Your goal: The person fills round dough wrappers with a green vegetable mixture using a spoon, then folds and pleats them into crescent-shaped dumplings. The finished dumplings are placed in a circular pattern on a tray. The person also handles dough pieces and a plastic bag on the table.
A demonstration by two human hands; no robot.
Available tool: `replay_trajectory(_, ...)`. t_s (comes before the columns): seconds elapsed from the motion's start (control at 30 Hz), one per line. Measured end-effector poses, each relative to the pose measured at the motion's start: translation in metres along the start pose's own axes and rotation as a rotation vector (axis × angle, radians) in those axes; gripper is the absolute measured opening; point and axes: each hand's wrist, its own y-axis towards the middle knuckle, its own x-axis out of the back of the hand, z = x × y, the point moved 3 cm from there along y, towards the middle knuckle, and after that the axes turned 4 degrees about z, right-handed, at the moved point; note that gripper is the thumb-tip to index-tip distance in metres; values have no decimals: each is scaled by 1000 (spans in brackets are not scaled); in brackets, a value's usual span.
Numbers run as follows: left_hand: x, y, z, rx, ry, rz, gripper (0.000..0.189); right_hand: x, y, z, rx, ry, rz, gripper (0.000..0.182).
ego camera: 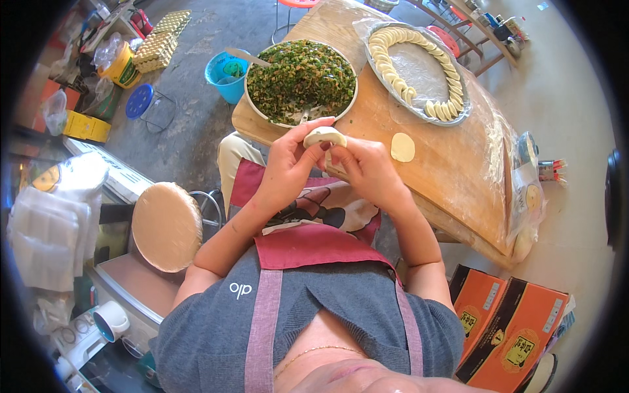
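Observation:
Between my two hands, just beyond the near edge of the wooden table, is a folded dough dumpling (pixel 324 136). My left hand (pixel 295 154) pinches its left side with thumb and fingers, and my right hand (pixel 361 159) grips its right side. Beyond them stands a wide bowl of chopped green and brown filling (pixel 304 78), with a metal utensil (pixel 248 57) leaning on its left rim. One flat round dough wrapper (pixel 403 147) lies on the table to the right. Farther back, a round metal tray (pixel 464 115) lined with plastic holds overlapping folded dough pieces (pixel 385 61) in a ring.
Flour dusts the wooden table (pixel 457 172) at right. A blue bucket (pixel 228 76) stands left of the bowl. A blue-topped stool (pixel 139 101), a round covered seat (pixel 167 227) and egg trays (pixel 156 49) are at left. Orange boxes (pixel 521 334) stand at lower right.

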Motion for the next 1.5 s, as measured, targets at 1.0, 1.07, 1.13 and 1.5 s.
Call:
replay_trajectory(1.0,-23,11,-33,-300,690,-28,35,21,-15,3,592,-343,-545,28)
replay_trajectory(1.07,-22,10,-33,-328,698,-28,37,20,-15,2,616,-366,-548,25)
replay_trajectory(1.13,-22,10,-33,-367,715,-23,40,19,-16,2,625,-367,-552,22)
replay_trajectory(1.5,-13,10,-35,-293,715,-100,38,20,-22,-4,513,-303,-411,24)
